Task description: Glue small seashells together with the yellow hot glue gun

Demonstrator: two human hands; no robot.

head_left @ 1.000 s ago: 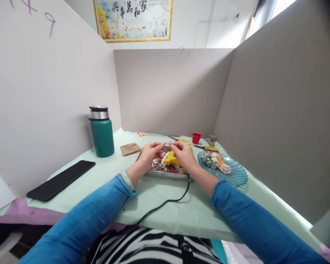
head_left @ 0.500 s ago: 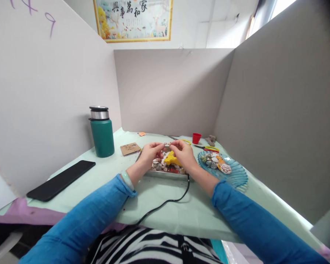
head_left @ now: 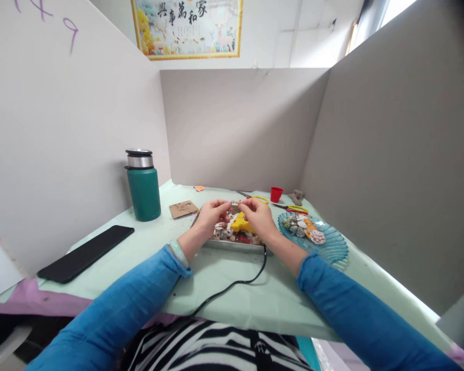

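Note:
Above a shallow metal tray (head_left: pixel 235 246) my left hand (head_left: pixel 213 216) and my right hand (head_left: pixel 258 215) face each other, fingers pinched. Between their fingertips is something small and pale, like shell bits, too small to make out. The tray holds small shells (head_left: pixel 221 233), a yellow piece (head_left: pixel 242 223) and something red. A black cable (head_left: pixel 235 283) runs from the tray's front right corner toward the table's front edge. To the right of my right hand sits a blue glass plate (head_left: pixel 338 246) bearing several shells (head_left: pixel 317 236).
A green bottle (head_left: pixel 144 193) and a black phone (head_left: pixel 87 253) are at the left. Left of the tray lies a brown card (head_left: pixel 183 208). Behind the plate are yellow-handled scissors (head_left: pixel 297 209) and a red cup (head_left: pixel 276 194). Grey partitions (head_left: pixel 239 129) enclose the table.

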